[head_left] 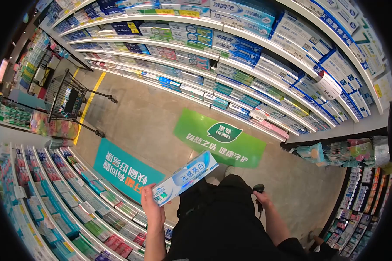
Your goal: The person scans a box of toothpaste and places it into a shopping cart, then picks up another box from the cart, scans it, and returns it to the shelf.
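My left hand grips one end of a long white-and-blue toothpaste box, held out over the aisle floor and slanting up to the right. Down at my right side, my right hand is closed around a small black device. My black clothing fills the frame's lower middle. The box is close to the shelves of toothpaste boxes on my left.
A second run of toothpaste shelves lines the aisle's far side. An empty shopping cart stands at the aisle's left end. Green and teal floor stickers lie on the tan floor. A rack of small goods stands right.
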`<action>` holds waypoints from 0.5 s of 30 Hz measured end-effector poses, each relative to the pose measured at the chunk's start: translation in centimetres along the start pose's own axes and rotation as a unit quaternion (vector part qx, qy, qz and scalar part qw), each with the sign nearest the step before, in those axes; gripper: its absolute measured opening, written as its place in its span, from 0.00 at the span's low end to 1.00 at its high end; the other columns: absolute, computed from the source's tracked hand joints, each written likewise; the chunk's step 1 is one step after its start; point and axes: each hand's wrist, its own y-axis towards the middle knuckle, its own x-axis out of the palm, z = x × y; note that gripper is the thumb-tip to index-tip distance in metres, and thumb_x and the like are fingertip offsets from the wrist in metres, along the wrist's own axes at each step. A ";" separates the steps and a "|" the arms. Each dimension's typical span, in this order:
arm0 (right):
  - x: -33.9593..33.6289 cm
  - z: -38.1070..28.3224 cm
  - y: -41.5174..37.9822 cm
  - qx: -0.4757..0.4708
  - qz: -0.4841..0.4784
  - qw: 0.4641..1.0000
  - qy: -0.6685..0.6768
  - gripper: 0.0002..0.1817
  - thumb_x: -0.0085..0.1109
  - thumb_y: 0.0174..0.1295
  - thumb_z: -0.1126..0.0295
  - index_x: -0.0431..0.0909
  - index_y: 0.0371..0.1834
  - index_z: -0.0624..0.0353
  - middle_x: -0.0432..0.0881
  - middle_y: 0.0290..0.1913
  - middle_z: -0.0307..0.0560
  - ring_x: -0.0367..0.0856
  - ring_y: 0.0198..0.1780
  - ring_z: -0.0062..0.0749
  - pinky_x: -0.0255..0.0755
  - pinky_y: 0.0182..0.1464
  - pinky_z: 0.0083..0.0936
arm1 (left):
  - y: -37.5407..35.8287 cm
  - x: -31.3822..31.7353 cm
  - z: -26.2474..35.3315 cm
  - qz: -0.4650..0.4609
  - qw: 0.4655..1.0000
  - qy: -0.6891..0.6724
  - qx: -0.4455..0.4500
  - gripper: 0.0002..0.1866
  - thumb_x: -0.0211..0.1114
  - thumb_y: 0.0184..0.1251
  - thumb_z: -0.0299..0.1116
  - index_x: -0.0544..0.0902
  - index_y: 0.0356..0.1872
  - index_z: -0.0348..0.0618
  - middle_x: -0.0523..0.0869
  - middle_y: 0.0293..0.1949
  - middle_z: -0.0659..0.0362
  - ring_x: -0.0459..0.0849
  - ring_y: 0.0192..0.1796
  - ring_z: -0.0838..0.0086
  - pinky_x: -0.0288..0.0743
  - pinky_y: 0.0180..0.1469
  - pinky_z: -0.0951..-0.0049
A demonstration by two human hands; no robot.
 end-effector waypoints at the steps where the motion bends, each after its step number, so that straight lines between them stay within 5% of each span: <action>1: 1.1 -0.2 -0.3 0.027 0.005 1.000 -0.004 0.25 0.59 0.52 0.49 0.74 0.36 0.63 0.72 0.23 0.44 0.72 0.23 0.29 0.68 0.26 0.29 | 0.7 -1.1 0.5 0.002 1.000 -0.002 -0.002 0.17 0.47 0.74 0.44 0.71 0.45 0.38 0.79 0.35 0.54 0.83 0.31 0.71 0.76 0.22 0.71; 6: 6.7 -1.1 -1.1 0.069 -0.002 0.998 0.012 0.36 0.49 0.55 0.37 0.74 0.42 0.67 0.72 0.27 0.46 0.72 0.25 0.32 0.69 0.30 0.32 | 3.9 -6.1 3.0 0.017 1.000 0.002 -0.001 0.16 0.49 0.73 0.44 0.71 0.45 0.40 0.79 0.35 0.55 0.83 0.31 0.71 0.76 0.23 0.71; 12: 12.0 1.1 1.0 0.017 -0.033 0.997 0.066 0.41 0.44 0.60 0.37 0.72 0.55 0.70 0.80 0.44 0.52 0.78 0.45 0.38 0.72 0.48 0.31 | 6.7 -10.3 5.8 0.048 0.999 -0.010 0.016 0.15 0.50 0.72 0.43 0.72 0.43 0.41 0.78 0.35 0.57 0.82 0.32 0.72 0.76 0.23 0.70; 15: 13.7 -0.6 -1.0 -0.153 -0.109 0.981 -0.054 0.38 0.44 0.62 0.41 0.72 0.57 0.69 0.78 0.52 0.52 0.76 0.54 0.37 0.68 0.56 0.28 | 7.7 -11.7 6.9 0.061 0.998 0.003 0.031 0.17 0.49 0.72 0.47 0.72 0.44 0.43 0.79 0.33 0.58 0.82 0.31 0.73 0.75 0.23 0.72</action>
